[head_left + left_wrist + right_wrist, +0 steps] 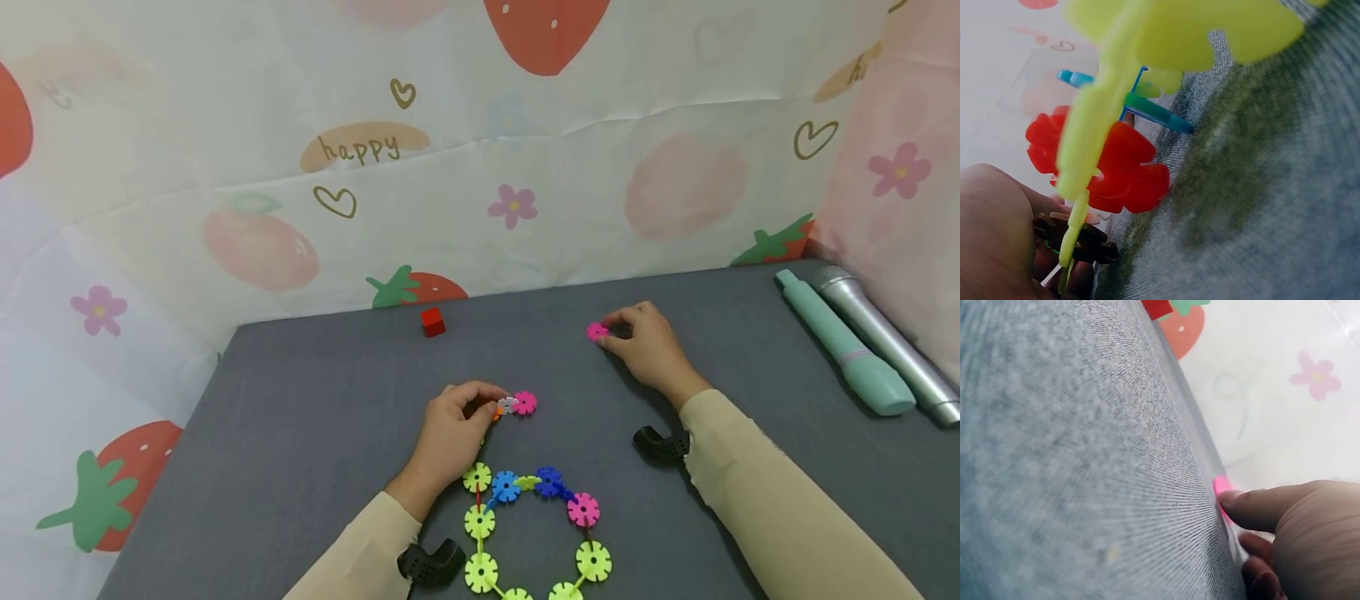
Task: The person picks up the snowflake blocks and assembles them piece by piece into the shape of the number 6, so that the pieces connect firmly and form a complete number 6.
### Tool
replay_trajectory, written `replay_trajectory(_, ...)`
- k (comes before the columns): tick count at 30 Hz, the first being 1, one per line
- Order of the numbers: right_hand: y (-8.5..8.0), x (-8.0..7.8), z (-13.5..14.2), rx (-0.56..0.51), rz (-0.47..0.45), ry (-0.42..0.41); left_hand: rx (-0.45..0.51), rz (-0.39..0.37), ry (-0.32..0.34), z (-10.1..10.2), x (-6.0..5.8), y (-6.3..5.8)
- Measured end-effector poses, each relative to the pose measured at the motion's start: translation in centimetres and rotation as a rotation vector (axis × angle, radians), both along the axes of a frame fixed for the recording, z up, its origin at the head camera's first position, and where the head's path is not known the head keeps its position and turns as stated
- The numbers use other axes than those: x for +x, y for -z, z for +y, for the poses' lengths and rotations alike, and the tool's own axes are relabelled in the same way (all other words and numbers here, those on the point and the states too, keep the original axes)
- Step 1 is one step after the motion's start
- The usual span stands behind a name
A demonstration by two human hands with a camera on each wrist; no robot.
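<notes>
My right hand [654, 348] pinches a loose pink snowflake disc [597, 332] between thumb and fingers, low over the table at the back right. In the right wrist view that disc [1221, 487] shows just past the thumb. With my left hand [454, 427] I grip the upper part of a chain of interlocking snowflake discs. Past its fingertips stick out a white disc [507, 405] and a pink end disc [526, 403]. Below the hand the chain joins a ring of yellow-green [480, 523], blue and pink discs. A dark brown disc [1079, 237] lies at the left fingers, near a red disc [1129, 175].
A small red cube [432, 322] sits near the table's back edge. On the right lie a mint-green microphone-shaped object [847, 350] and a silver one [885, 333]. The grey table [315, 433] meets a strawberry-print cloth [555, 242] behind and at the sides.
</notes>
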State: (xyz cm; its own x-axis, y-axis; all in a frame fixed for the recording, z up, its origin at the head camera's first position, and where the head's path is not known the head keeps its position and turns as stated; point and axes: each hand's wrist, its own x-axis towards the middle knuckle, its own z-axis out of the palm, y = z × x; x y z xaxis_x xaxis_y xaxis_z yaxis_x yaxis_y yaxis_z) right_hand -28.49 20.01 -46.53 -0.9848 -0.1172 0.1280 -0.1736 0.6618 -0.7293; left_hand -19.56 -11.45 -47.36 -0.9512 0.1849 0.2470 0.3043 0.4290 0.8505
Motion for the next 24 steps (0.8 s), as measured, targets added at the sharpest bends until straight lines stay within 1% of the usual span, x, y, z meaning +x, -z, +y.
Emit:
replay_trajectory(6, 0.2, 0.4, 0.1, -0.062, -0.004, -0.018, 0.015, -0.012, 0.016, -0.1, 0.0, 0.0)
replay_trajectory(9, 0.4, 0.7, 0.1, -0.099, 0.02, -0.038, 0.006, -0.009, 0.03, -0.1, 0.0, 0.0)
replay_trajectory(12, 0.6, 0.9, 0.0, -0.159, 0.043, -0.071, -0.006, -0.004, 0.032, 0.0, 0.0, 0.0)
replay_trajectory(16, 0.6, 1.5, -0.4, -0.243, 0.047, -0.138, -0.003, 0.0, 0.024, 0.0, 0.0, 0.0)
replay_trajectory(19, 0.6, 2.1, -0.8, -0.273, 0.032, -0.194, 0.005, -0.001, 0.018, 0.0, 0.0, 0.0)
replay_trajectory(21, 0.5, 2.5, -1.2, -0.27, 0.024, -0.235, 0.011, 0.0, 0.015, 0.0, 0.0, 0.0)
replay_trajectory(24, 0.5, 3.1, -1.6, -0.238, 0.012, -0.296, 0.011, 0.007, 0.01, 0.0, 0.0, 0.0)
